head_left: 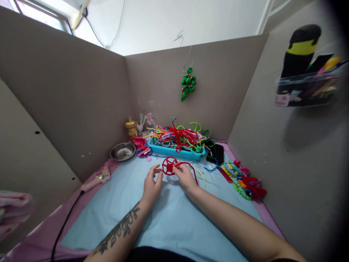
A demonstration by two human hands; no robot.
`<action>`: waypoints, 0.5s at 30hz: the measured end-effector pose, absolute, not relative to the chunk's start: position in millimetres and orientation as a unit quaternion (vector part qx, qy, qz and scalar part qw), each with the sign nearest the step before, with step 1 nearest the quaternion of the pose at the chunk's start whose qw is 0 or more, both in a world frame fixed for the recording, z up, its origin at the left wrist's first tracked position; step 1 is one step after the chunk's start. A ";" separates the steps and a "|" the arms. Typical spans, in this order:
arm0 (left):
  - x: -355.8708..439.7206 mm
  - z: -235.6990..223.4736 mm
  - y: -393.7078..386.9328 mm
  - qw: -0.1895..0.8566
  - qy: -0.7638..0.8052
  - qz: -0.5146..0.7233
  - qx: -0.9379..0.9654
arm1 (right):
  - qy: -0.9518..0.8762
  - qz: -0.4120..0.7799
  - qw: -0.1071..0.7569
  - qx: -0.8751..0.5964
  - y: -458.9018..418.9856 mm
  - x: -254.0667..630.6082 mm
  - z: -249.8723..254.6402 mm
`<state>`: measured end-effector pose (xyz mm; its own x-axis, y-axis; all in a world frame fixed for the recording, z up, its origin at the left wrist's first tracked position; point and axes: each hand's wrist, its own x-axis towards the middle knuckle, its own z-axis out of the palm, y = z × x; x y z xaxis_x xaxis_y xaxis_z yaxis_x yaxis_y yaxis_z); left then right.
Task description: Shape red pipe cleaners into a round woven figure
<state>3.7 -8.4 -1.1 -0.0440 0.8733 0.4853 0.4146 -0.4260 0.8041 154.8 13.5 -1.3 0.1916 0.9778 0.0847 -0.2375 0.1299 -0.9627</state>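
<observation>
Inside a grey-walled work booth, a pale blue cloth covers much of a pink-covered tabletop, where a person's bare forearms reach in from below, the left one marked with a leafy tattoo. At center, the right hand pinches the right side of a red spoked ring between thumb and fingers, the piece held upright just beyond the fingertips. The left hand curves at the ring's left edge, thumb and fingers slightly parted; whether a fingertip touches the rim cannot be told. A loose red stem arcs from the right hand's fingers and drops toward the cloth.

Behind the hands, a blue tray overflows with multicolored fuzzy stems, red ones heaped on top. A clear holder packed with tools is fixed to the right wall. Colorful fuzzy pieces line the table's right side, near a black phone-like slab beside the tray. To the left sit a metal bowl with small pale bits inside and a pink glue gun trailing a black cord. A green ornament with red touches hangs on the back wall.
</observation>
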 end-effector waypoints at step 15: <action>7.5 -5.5 -3.0 0.371 0.432 0.517 0.639 | -0.476 0.459 0.627 -0.412 8.1 152.5 0.0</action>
